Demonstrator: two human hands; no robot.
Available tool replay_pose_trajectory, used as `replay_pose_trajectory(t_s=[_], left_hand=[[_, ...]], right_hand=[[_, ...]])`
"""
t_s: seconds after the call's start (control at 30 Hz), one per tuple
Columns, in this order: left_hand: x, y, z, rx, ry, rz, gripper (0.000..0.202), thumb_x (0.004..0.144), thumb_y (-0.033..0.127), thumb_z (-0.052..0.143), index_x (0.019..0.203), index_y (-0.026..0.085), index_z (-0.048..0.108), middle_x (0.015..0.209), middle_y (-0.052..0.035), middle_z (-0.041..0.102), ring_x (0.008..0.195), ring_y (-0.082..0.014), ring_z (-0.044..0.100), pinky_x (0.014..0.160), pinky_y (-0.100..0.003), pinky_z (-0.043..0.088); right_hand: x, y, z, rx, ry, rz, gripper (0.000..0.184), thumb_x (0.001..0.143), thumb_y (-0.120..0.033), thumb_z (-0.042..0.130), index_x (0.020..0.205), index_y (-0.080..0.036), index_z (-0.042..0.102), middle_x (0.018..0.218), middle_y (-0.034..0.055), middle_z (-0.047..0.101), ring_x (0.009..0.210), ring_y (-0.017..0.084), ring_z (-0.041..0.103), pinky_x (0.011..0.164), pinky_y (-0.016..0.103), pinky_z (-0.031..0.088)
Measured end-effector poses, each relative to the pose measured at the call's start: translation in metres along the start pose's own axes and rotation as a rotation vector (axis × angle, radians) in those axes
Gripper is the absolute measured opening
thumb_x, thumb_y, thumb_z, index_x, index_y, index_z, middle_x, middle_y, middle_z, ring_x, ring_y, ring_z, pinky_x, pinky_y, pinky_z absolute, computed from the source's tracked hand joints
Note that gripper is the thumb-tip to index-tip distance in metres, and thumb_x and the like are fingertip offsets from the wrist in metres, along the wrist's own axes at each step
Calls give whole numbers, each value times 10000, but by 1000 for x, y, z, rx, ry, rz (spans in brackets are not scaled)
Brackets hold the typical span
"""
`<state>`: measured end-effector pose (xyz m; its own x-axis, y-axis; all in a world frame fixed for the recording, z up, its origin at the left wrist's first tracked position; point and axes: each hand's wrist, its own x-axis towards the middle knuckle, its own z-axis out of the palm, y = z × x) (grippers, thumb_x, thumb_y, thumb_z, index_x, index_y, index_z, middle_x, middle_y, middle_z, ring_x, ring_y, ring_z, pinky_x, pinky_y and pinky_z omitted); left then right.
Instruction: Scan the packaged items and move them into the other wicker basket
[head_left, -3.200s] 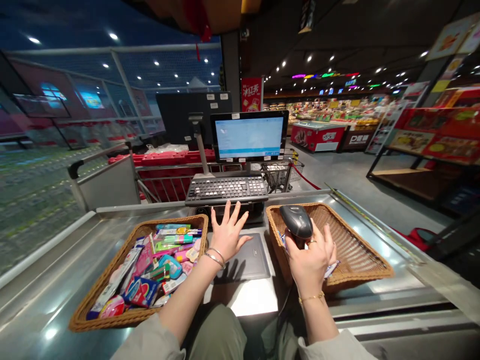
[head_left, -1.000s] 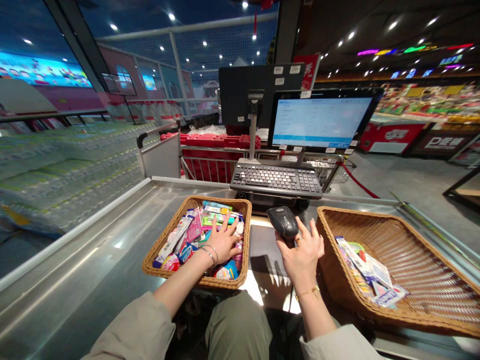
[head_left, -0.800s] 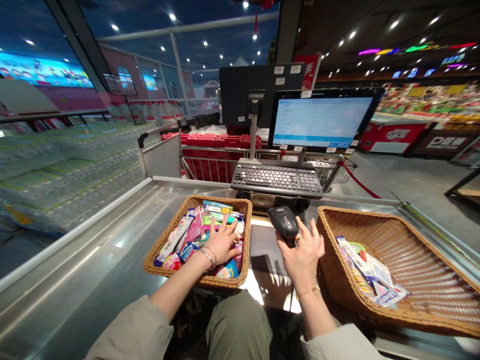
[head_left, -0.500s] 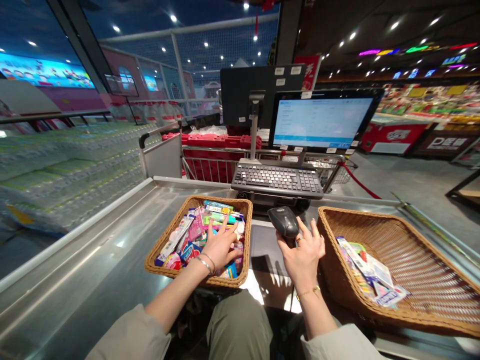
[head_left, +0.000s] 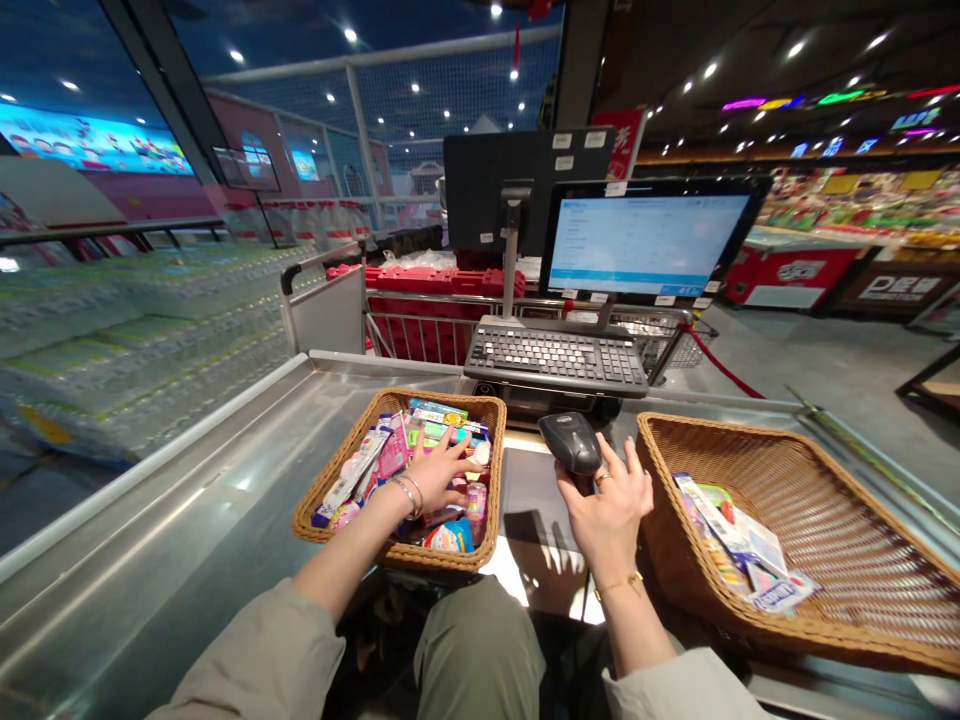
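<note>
At the far left of my view, stacks of clear bottles [head_left: 150, 330] stand beyond the edge of the metal surface [head_left: 202, 500]. Moving right, I have a wicker basket [head_left: 496, 485] on that surface, filled with small packs: a long white packet [head_left: 358, 468] along its left side, a pink packet [head_left: 394, 452] next to it, and a blue-and-white pack [head_left: 451, 537] near the front rim. My left hand [head_left: 439, 472] is over this basket, palm down, fingers spread and gripping nothing I can see; I cannot tell whether the fingertips touch the packs. Just right of the basket lies a grey plate [head_left: 525, 485], partly shadowed. Behind it, the keyboard [head_left: 556, 355] sits below a lit monitor [head_left: 645, 240]. In front of the keyboard, my right hand [head_left: 611, 500] is wrapped around the grip of a black scanner [head_left: 570, 440], whose head points forward and left, raised above the area between the two baskets. Farthest right on the surface, a second basket [head_left: 862, 560] holds a few flat packets [head_left: 765, 560], gathered toward its left side, with bare wicker to their right.
</note>
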<state>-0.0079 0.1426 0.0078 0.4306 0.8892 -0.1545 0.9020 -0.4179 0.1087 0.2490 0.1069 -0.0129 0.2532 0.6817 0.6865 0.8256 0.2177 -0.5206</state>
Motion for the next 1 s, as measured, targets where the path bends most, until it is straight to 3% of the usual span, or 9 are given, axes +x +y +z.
replay_pose_trajectory(t_s=[0.07,0.2,0.33,0.47,0.57,0.67,0.83,1.0], left_hand=[[4,0,-1,56,-22,79,560,717,349,762,1240,438,580,1582,-30,303,1470,-414,98,1039,-786,-61],[13,3,7,173,42,220,411,678,281,778,1064,378,673,1551,-9,370,1467,-406,129,1054,-764,-93],[16,-1,16,233,143,317,257,742,266,731,986,319,674,1509,-4,440,1461,-371,200,1086,-740,-86],[13,-6,19,265,176,421,239,752,297,742,979,296,667,1470,-6,492,1447,-356,254,1105,-727,-76],[6,-7,19,294,228,450,151,818,234,671,957,294,673,1460,13,504,1453,-313,260,1128,-694,-80],[-5,-11,16,300,289,428,140,840,226,648,961,292,672,1456,13,510,1452,-286,271,1148,-660,-82],[-32,-29,7,258,498,250,246,825,285,674,1062,349,650,1457,23,505,1444,-298,288,1114,-694,-130],[-57,-46,4,258,612,101,229,820,340,674,1048,321,667,1415,-15,549,1434,-314,302,1136,-676,-98]], right_hand=[[0,0,0,2,-6,-4,293,825,-467,571,887,-197,669,1292,102,618,1371,342,354,1083,629,195],[-1,0,1,1,-13,-4,287,825,-457,566,888,-196,665,1288,104,618,1368,340,352,1082,621,190],[0,0,1,6,-15,8,282,823,-460,567,880,-202,667,1293,96,616,1373,333,346,1086,620,184],[-1,1,1,5,-18,11,291,822,-467,566,865,-199,669,1285,103,620,1369,340,347,1086,617,180],[-1,1,2,5,-17,7,287,815,-466,581,871,-199,671,1292,99,617,1373,339,345,1089,618,180],[-1,2,2,4,-7,1,276,810,-461,595,874,-203,672,1296,89,618,1378,334,345,1090,619,188],[-2,2,1,9,1,-6,277,823,-455,578,846,-197,673,1286,103,622,1371,346,355,1079,630,198],[-2,1,1,22,9,-8,289,817,-472,584,834,-197,670,1291,98,621,1377,341,355,1086,625,202]])
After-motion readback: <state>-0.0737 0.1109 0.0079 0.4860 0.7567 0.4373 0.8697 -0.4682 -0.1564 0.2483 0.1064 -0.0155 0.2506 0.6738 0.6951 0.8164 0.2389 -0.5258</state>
